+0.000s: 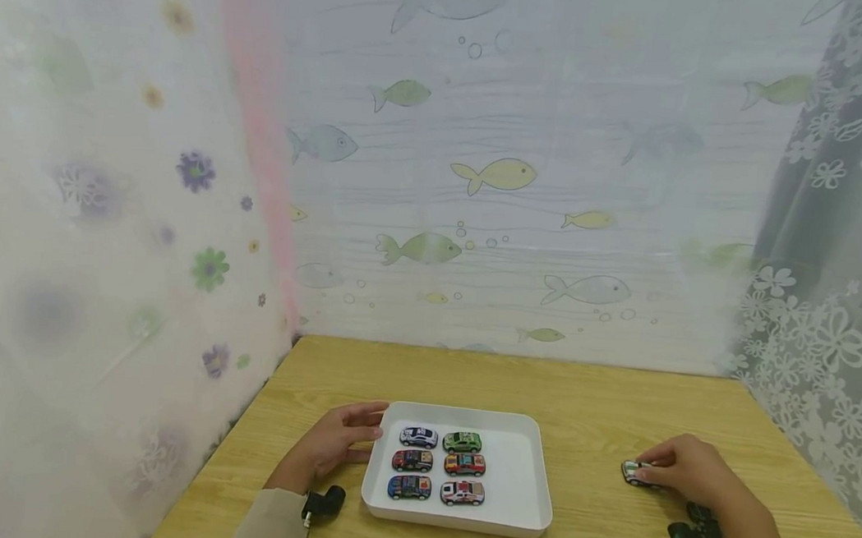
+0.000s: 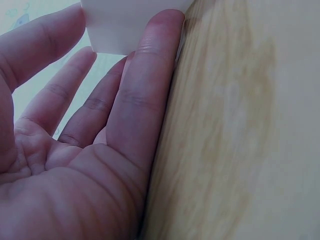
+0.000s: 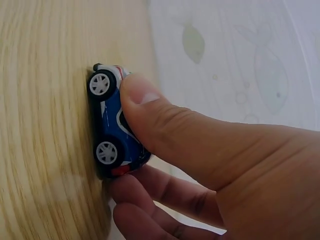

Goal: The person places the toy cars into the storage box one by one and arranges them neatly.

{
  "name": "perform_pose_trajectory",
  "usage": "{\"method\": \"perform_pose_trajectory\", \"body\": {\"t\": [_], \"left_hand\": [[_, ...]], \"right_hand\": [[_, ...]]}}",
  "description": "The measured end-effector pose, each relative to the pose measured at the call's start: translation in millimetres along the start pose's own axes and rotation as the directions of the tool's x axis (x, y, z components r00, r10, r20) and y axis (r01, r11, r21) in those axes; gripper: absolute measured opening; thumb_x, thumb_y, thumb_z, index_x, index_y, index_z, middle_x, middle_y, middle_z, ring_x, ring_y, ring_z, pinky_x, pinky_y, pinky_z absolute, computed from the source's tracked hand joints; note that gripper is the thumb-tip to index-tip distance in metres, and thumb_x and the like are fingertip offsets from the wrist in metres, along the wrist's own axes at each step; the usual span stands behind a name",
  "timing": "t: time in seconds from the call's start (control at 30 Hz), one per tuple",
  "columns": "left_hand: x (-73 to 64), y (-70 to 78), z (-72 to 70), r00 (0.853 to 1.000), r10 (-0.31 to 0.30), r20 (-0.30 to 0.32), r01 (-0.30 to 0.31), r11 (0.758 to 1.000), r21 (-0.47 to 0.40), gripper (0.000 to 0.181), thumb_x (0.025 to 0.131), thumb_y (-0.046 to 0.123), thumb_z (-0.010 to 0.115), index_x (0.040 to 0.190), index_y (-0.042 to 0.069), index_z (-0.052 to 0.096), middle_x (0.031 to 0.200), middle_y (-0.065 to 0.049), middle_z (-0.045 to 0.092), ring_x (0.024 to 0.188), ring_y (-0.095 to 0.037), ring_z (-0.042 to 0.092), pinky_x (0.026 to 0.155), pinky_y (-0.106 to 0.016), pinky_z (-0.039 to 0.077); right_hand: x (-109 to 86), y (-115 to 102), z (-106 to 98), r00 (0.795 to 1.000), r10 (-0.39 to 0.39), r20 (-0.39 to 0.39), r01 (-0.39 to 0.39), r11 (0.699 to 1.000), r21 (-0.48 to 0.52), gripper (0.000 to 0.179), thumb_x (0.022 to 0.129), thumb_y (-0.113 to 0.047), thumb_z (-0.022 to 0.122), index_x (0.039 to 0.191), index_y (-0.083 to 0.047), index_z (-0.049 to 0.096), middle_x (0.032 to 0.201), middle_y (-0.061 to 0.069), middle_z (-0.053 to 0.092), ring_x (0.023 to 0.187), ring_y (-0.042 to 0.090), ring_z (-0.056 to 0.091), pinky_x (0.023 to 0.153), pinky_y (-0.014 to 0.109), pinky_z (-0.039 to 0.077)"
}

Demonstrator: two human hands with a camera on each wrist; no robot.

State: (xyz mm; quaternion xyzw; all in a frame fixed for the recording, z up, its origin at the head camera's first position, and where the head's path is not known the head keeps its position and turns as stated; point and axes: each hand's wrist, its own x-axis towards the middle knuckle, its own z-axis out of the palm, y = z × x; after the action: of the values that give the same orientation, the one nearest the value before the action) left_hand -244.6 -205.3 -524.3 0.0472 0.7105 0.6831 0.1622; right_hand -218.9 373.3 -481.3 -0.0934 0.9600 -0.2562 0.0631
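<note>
My right hand (image 1: 689, 470) pinches a small toy car (image 1: 632, 471) at the right of the table. In the right wrist view, the thumb lies against the blue side of this toy car (image 3: 114, 117), which has white-spoked wheels; its wheels stand on or very close to the wood. My left hand (image 1: 331, 442) rests at the left side of a white tray (image 1: 514, 480), fingers fairly straight and fingertips at its wall (image 2: 117, 30). Two columns of toy cars stand in the tray, among them a green one (image 1: 462, 442) and a blue one (image 1: 409, 488).
The wooden table (image 1: 593, 402) bears tray and hands. A fish-print curtain (image 1: 493, 223) hangs behind it, with a flowered sheet (image 1: 129, 242) at the left and a lace-patterned curtain (image 1: 834, 335) at the right. The tray's right part shows bare white floor.
</note>
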Motion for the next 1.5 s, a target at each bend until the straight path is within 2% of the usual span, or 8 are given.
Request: {"method": "perform_pose_trajectory", "body": {"t": [0.17,0.7,0.83,0.97,1.2,1.5], "left_hand": [[-0.3,0.3,-0.6,1.000,0.006,0.000,-0.006,1.000,0.001,0.057,0.098,0.014,0.072,0.152,0.013,0.052,0.158,-0.024,0.046,0.126,-0.031,0.064,0.094,-0.049,0.061],[0.2,-0.8,-1.3,1.000,0.011,0.009,-0.011,1.000,-0.011,0.057,0.099,0.013,0.070,0.153,0.012,0.051,0.157,-0.025,0.046,0.126,-0.030,0.064,0.094,-0.048,0.061],[1.2,-0.8,0.2,1.000,0.022,0.022,-0.021,1.000,-0.018,0.058,0.100,0.013,0.070,0.154,0.010,0.050,0.157,-0.026,0.045,0.126,-0.030,0.064,0.094,-0.049,0.061],[0.3,0.1,1.0,1.000,0.023,0.013,-0.023,1.000,-0.017,0.058,0.099,0.013,0.071,0.153,0.010,0.050,0.158,-0.026,0.045,0.126,-0.030,0.064,0.093,-0.049,0.061],[-0.8,1.8,2.0,1.000,0.011,0.006,-0.011,1.000,-0.023,0.058,0.099,0.013,0.071,0.153,0.011,0.050,0.158,-0.024,0.045,0.127,-0.031,0.064,0.094,-0.049,0.061],[-1.1,2.6,2.0,1.000,0.017,0.011,-0.017,1.000,-0.008,0.058,0.099,0.013,0.070,0.154,0.010,0.050,0.157,-0.024,0.046,0.127,-0.031,0.063,0.094,-0.049,0.061]], "right_hand": [[4.6,-11,7,0.998,-0.057,-0.010,0.057,0.998,0.006,0.031,0.088,-0.033,0.083,0.108,-0.010,0.082,0.101,0.006,0.078,0.088,0.021,0.070,0.074,0.042,0.060],[15.9,-51,37,0.996,-0.072,-0.050,0.072,0.997,-0.003,0.028,0.085,-0.031,0.085,0.107,-0.013,0.083,0.101,0.003,0.077,0.088,0.015,0.066,0.075,0.040,0.058],[19.1,-61,42,0.997,-0.062,-0.046,0.061,0.998,-0.021,0.027,0.085,-0.030,0.085,0.107,-0.014,0.083,0.099,0.000,0.077,0.083,0.012,0.061,0.072,0.037,0.055],[23.2,-72,48,0.995,-0.085,-0.053,0.083,0.996,-0.026,0.025,0.085,-0.027,0.085,0.106,-0.013,0.083,0.096,-0.001,0.076,0.080,0.012,0.057,0.069,0.033,0.052],[28.3,-88,55,0.995,-0.090,-0.042,0.090,0.996,-0.004,0.021,0.086,-0.021,0.084,0.105,-0.012,0.082,0.082,-0.006,0.069,0.072,0.014,0.049,0.061,0.027,0.040],[30.0,-88,49,0.995,-0.099,-0.027,0.098,0.995,-0.029,0.017,0.088,-0.016,0.082,0.105,-0.011,0.082,0.094,-0.002,0.075,0.083,0.010,0.064,0.070,0.033,0.057]]}}
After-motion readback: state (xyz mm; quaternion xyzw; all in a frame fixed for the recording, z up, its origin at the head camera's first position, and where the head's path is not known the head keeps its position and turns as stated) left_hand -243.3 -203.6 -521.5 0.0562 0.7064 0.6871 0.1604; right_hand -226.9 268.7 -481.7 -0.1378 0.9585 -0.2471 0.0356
